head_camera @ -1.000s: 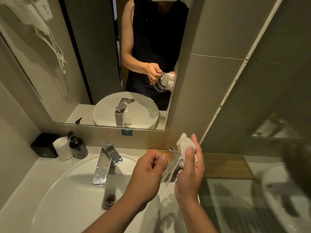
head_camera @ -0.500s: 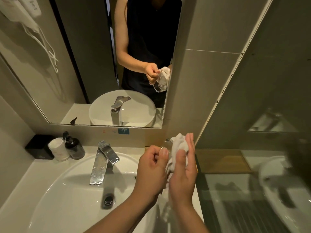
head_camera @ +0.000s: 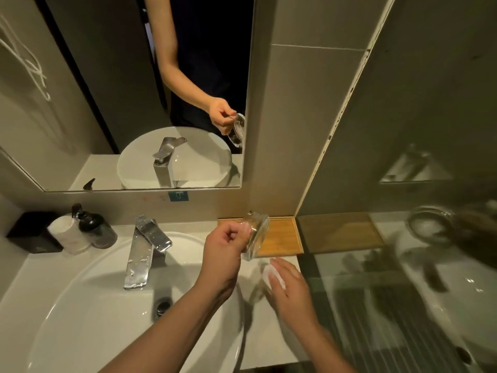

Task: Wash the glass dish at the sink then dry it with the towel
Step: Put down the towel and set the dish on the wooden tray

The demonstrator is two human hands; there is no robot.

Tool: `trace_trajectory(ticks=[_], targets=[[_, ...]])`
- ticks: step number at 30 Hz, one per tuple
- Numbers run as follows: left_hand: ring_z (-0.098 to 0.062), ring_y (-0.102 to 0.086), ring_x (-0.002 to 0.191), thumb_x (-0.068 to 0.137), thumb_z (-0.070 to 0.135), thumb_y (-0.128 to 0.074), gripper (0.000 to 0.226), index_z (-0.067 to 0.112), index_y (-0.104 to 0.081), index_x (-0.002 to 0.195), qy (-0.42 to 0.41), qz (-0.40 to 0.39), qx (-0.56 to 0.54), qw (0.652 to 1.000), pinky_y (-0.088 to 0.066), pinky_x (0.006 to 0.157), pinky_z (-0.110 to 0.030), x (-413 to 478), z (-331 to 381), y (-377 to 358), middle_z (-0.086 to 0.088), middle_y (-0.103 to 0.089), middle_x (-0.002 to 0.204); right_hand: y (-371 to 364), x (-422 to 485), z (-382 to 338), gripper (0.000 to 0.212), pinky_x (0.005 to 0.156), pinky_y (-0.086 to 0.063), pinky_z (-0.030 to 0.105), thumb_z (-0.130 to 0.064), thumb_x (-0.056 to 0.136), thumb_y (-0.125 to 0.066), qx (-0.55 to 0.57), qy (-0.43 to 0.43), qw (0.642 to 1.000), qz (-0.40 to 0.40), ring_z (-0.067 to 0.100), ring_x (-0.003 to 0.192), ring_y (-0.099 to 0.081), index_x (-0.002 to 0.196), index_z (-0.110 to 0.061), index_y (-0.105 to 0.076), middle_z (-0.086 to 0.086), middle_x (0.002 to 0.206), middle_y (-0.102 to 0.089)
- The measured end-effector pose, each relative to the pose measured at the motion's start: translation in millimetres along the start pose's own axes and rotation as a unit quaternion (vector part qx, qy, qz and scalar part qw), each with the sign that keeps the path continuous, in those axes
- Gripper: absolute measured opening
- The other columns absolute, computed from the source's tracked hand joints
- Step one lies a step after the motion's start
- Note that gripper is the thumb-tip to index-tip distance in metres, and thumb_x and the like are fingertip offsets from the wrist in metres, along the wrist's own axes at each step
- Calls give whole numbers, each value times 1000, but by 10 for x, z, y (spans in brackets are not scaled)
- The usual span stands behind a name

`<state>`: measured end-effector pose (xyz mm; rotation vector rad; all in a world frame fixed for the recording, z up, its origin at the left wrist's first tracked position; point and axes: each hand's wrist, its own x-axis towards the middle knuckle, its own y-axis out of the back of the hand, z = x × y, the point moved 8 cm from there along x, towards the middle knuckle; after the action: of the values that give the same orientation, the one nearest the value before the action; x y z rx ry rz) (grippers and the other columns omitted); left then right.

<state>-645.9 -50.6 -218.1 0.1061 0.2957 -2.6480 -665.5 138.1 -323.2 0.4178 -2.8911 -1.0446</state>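
Grey wall tiles and a frameless wall mirror point(head_camera: 80, 103) fill the upper half of the frame, above a white countertop point(head_camera: 258, 332) that carries a round white ceramic basin point(head_camera: 88, 313) across the lower left. A flat chrome lever tap point(head_camera: 145, 251) stands at the back of the basin, and no water runs from it. At centre left sit a dark pump soap bottle point(head_camera: 94, 227), a rolled white cloth point(head_camera: 67, 235) touching it, and a black box point(head_camera: 29, 232) just beside that. A shallow bamboo tray point(head_camera: 282, 235) lies against the wall right of centre.

Near the middle of the frame the left hand point(head_camera: 222, 254) holds the clear glass dish point(head_camera: 255, 235) on edge in the air, thumb and fingertips point(head_camera: 246, 230) pinching its rim; the dish hangs in front of the tray and seems to touch nothing else. Lower and to the right, the right hand point(head_camera: 289, 286) lies palm down with fingers loosely spread over the small white towel point(head_camera: 270, 274), which rests on the countertop; whether the fingers are gripping the towel or only pressing on it I cannot tell.

Judging by the tap being off and the dish apart from the towel, washing looks finished and drying is at or near its end. What seems left is to set the dish down, perhaps on the tray. Any drops remaining on the glass are too fine to see.
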Motion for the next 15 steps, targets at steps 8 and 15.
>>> trace_trajectory(ticks=[8,15], targets=[[-20,-57,75,88,20,-72,20,14,-61,73,-102,-70,297,947,-46,68,-36,54,-218,-137,-2,-62,75,-477,-241,865,70,124,5,52,-75,95,-21,-227,-95,954,-173,14,153,26,156,-55,6,-28,161,24],[-13,-44,76,89,22,-71,20,13,-58,78,-263,-167,439,843,-36,71,-31,91,-234,-328,6,-53,78,287,413,-241,46,53,-50,28,-54,98,-56,232,-187,954,-10,11,60,-66,91,-13,-75,-4,70,-70]])
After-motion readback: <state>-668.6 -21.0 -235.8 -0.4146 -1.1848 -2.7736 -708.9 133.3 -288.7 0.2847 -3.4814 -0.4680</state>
